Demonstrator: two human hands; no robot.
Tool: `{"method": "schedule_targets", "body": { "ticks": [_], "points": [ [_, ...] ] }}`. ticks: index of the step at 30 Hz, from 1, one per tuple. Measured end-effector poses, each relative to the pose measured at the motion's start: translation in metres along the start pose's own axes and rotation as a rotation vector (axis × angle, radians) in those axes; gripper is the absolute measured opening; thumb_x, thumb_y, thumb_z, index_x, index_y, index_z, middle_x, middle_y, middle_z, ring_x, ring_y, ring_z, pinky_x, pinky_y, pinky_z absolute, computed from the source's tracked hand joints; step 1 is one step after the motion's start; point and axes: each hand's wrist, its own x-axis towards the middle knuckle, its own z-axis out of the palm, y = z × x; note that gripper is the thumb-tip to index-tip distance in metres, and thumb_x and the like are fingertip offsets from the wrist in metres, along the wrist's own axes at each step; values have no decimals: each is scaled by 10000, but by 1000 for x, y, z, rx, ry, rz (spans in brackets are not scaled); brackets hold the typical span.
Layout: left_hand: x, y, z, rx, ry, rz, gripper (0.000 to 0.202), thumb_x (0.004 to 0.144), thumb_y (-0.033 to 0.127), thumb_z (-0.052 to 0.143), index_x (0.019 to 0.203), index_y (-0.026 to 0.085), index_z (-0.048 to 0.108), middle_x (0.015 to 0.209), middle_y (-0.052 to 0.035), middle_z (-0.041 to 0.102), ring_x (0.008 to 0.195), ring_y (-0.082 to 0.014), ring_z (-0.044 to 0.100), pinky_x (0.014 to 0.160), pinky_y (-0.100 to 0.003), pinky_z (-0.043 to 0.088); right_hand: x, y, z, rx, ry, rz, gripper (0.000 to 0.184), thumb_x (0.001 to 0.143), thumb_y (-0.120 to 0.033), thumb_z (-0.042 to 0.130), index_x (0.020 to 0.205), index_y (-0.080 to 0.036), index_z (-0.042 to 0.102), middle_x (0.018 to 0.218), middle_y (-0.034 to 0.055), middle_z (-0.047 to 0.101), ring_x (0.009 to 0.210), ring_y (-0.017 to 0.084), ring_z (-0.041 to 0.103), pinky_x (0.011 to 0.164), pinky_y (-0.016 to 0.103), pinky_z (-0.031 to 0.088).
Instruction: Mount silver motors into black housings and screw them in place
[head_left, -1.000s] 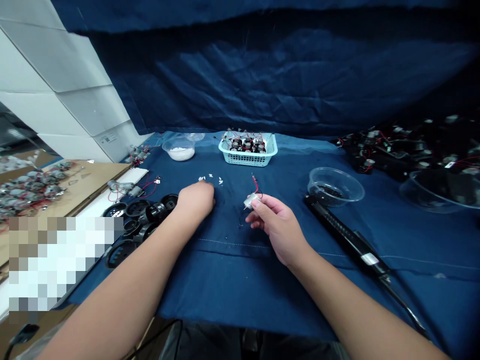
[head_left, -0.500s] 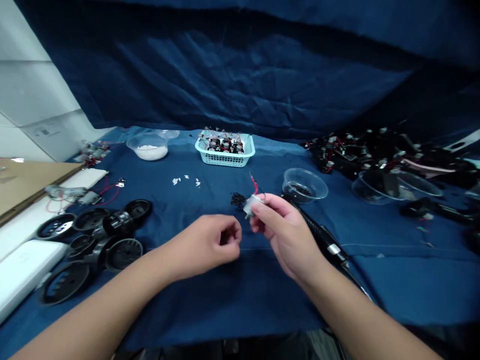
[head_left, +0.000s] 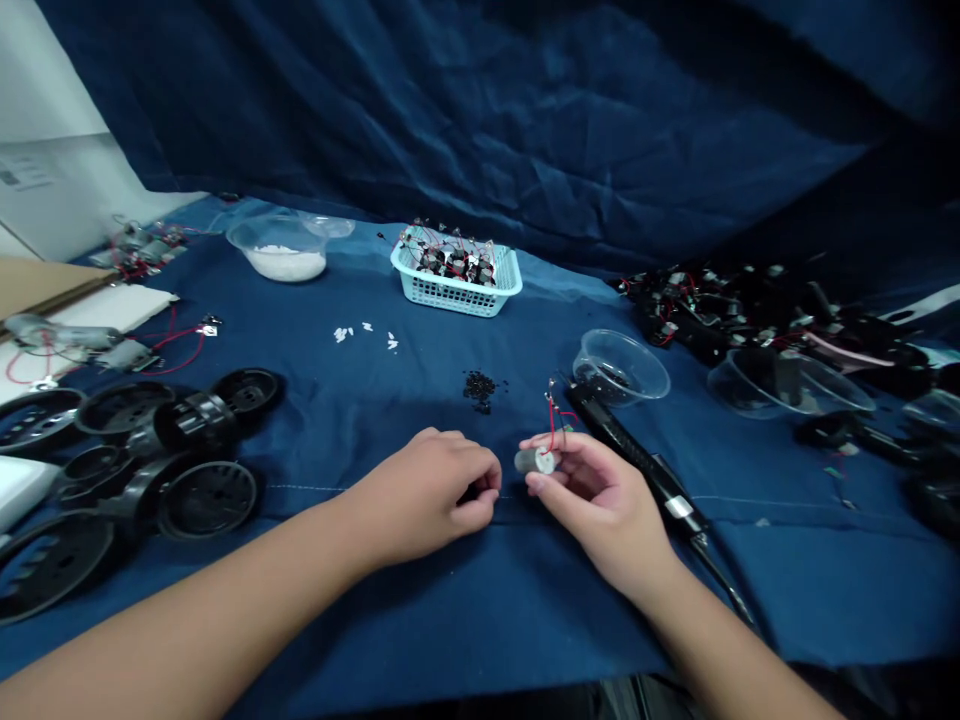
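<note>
Between the thumb and fingers of my right hand point(head_left: 611, 505) is a small grey motor point(head_left: 531, 461) with a white end cap. Red and dark wires rise from the cap to a small part at their tip. Just left of it, my left hand point(head_left: 424, 495) is closed, thumb against curled fingers; whatever it may hold is hidden. The two hands are apart. Beyond them lies a pile of tiny black screws point(head_left: 478, 386). An electric screwdriver point(head_left: 637, 462), black with a cable, lies right beside my right hand.
Black round plastic housings point(head_left: 206, 500) cover the left side, with wired motors point(head_left: 75, 340) behind. Farther back stand a bowl of white bits point(head_left: 251, 245) and a light-blue basket point(head_left: 457, 298) of wired parts. At right are a clear bowl point(head_left: 649, 370) and heaped black wired parts point(head_left: 720, 310).
My right hand has turned the motor so its white wired end faces me and moved slightly right and down. My left hand stays closed. The camera view has shifted a little.
</note>
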Motion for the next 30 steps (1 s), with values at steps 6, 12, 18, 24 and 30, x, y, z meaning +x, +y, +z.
{"method": "schedule_targets", "body": {
  "ticks": [6, 12, 18, 24, 30],
  "points": [
    [-1, -3, 2, 64, -17, 13, 71, 980, 215, 616, 911, 209, 632, 893, -1, 687, 904, -214, 600, 845, -373, 368, -3, 0, 10, -101, -123, 32, 194, 851, -267, 827, 1034, -235, 773, 978, 30, 785, 785, 139, 692, 722, 256, 578],
    [1, -3, 3, 96, -5, 17, 57, 959, 199, 615, 904, 210, 628, 892, -3, 687, 892, -219, 593, 825, -379, 367, -5, -1, 4, -135, -161, 49, 207, 879, -271, 816, 1081, -234, 797, 987, 29, 807, 819, 147, 718, 769, 264, 597],
    [1, 3, -1, 113, -25, -8, 96, 937, 232, 656, 848, 200, 639, 848, 1, 687, 854, -210, 603, 809, -381, 381, -6, 4, 1, -70, -187, 16, 250, 897, -260, 827, 1141, -235, 783, 1118, 46, 832, 983, 182, 813, 916, 278, 665],
    [2, 0, 2, 98, -12, 4, 51, 927, 240, 680, 898, 209, 707, 855, 4, 716, 868, -210, 623, 806, -378, 385, -10, 0, 1, -150, -165, -13, 216, 888, -256, 842, 1094, -224, 786, 1054, 47, 841, 937, 189, 827, 895, 283, 686],
    [3, 1, 2, 73, -5, 5, 27, 900, 229, 718, 889, 205, 715, 842, 9, 725, 854, -205, 628, 801, -366, 388, -10, 0, -1, -177, -154, 9, 205, 891, -283, 852, 1077, -229, 785, 1049, 52, 840, 913, 196, 828, 869, 295, 695]
  ]
}}
